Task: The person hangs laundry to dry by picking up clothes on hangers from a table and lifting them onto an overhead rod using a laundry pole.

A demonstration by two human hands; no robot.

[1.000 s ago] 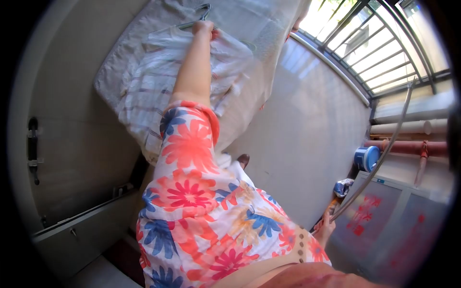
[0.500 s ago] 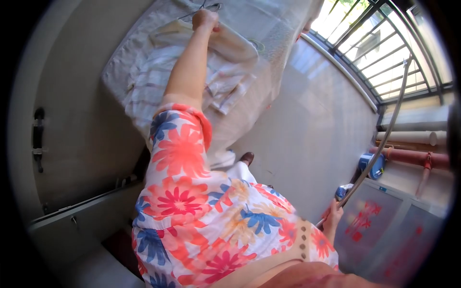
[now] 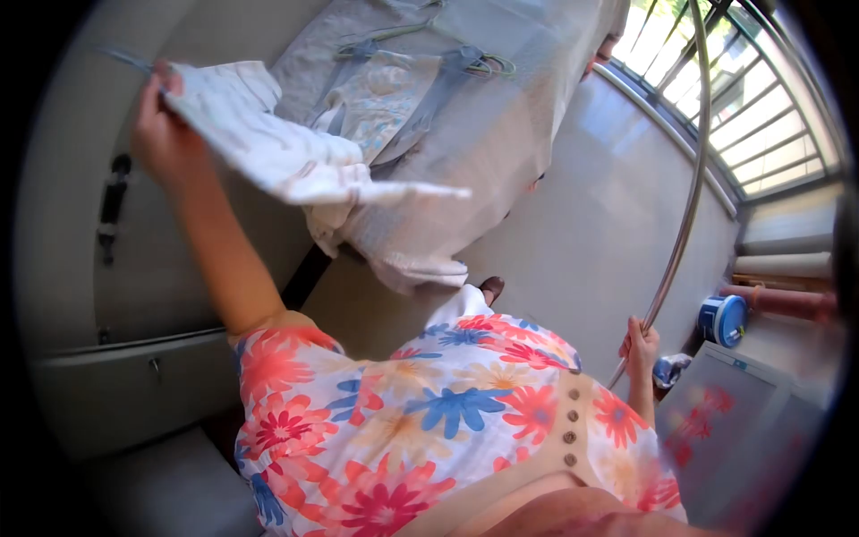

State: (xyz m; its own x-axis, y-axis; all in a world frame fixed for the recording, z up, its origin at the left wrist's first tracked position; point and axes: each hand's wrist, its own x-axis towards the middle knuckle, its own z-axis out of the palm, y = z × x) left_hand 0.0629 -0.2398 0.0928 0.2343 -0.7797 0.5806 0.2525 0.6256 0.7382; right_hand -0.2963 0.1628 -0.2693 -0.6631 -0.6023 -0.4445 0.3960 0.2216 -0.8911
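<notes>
My left hand (image 3: 168, 134), raised on the left, is closed at the neck end of a white striped shirt (image 3: 268, 134). A blurred hanger hook (image 3: 123, 59) sticks out beyond the fingers. The shirt stretches sideways in the air over a cloth-covered surface (image 3: 501, 116). On that cover lies a small patterned garment (image 3: 385, 103) with grey-blue edges, and thin green hangers (image 3: 494, 64) are beside it. Low on the right, my right hand (image 3: 638, 347) is wrapped round a long metal pole (image 3: 691, 197), which rises past the window and looks bent through the lens.
A barred window (image 3: 761, 98) fills the upper right. Pipes (image 3: 778, 266), a blue bucket (image 3: 723, 320) and a grey cabinet (image 3: 725, 421) stand along the right side. A door with a dark handle (image 3: 112, 206) is at left. A brown shoe (image 3: 491, 288) shows on the floor.
My left hand has lifted the striped shirt off the covered surface and swung it left, uncovering the patterned garment. My right hand still holds the pole, now more upright.
</notes>
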